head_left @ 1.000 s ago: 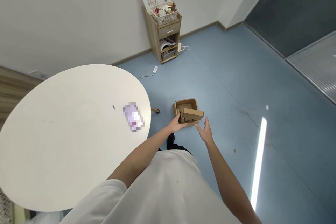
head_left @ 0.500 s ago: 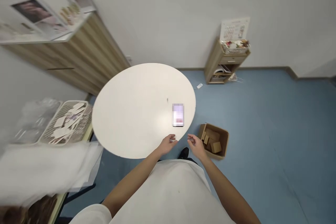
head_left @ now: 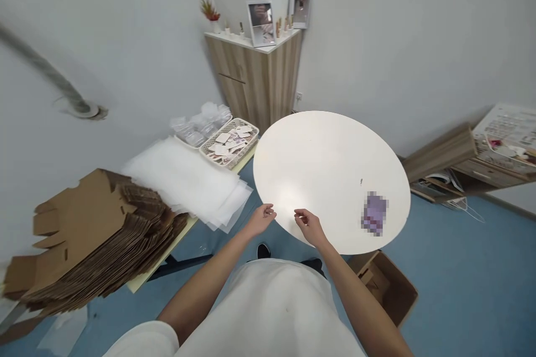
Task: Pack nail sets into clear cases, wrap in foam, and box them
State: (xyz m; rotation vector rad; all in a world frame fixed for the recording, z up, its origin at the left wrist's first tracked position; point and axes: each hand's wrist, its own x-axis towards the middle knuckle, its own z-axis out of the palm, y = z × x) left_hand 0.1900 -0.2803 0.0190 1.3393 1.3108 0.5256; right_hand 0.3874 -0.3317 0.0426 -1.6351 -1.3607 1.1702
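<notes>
My left hand (head_left: 262, 218) hovers at the near-left rim of a white round table (head_left: 318, 145), with its fingers loosely bent and nothing in them. Over the table's near edge is my right hand (head_left: 309, 224), also empty, its thumb and fingers slightly apart. A blurred-out purple item (head_left: 374, 213) lies on the right part of the table. Close behind it is a tiny dark object (head_left: 361, 181), too small to name.
On a side table at left lie flat cardboard boxes (head_left: 87, 223), white translucent sheets (head_left: 188, 178), a basket of cards (head_left: 230, 145) and clear plastic packaging (head_left: 203, 122). An open carton (head_left: 402, 284) stands on the floor. A cabinet (head_left: 255, 75) fills the corner; a shelf unit (head_left: 444, 156) is right.
My view and body have turned left, so the table and carton now appear farther right, and the cardboard stack has come into view. Both hands remain empty.
</notes>
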